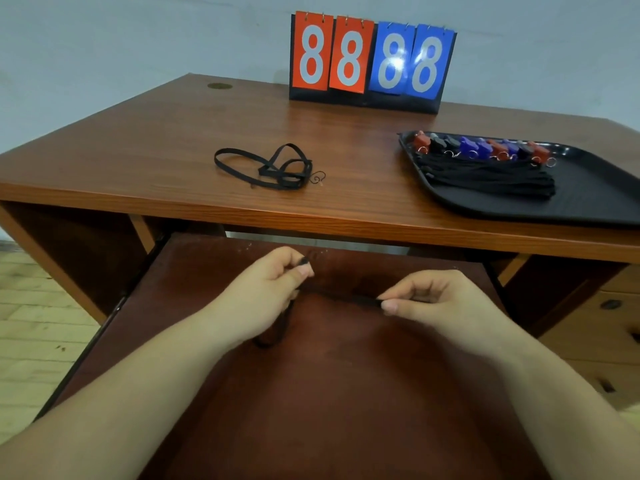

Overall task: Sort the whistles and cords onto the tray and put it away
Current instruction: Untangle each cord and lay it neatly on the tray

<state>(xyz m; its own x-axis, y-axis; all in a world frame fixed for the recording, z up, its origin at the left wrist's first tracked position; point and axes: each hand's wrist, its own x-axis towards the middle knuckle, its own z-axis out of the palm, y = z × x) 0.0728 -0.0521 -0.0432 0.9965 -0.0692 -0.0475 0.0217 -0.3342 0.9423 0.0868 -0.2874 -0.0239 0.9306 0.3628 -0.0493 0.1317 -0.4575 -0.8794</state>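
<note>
Both my hands hold one black cord [341, 296] stretched over the pulled-out keyboard shelf [311, 375]. My left hand [273, 292] pinches one end, and a loop of the cord hangs below it. My right hand [433, 303] pinches the other end between thumb and fingers. A second black cord [266, 166] lies loose and tangled on the desk top, a small metal ring beside it. At the right, a black tray [595, 192] holds a row of red, black and blue whistles [485, 147] with a bundle of black cords [491, 178] laid in front of them.
A flip scoreboard [372, 60] showing 88 in red and 88 in blue stands at the back of the wooden desk [138, 140]. A drawer unit [606, 323] sits under the desk at the right. The tray overhangs toward the desk's right front edge.
</note>
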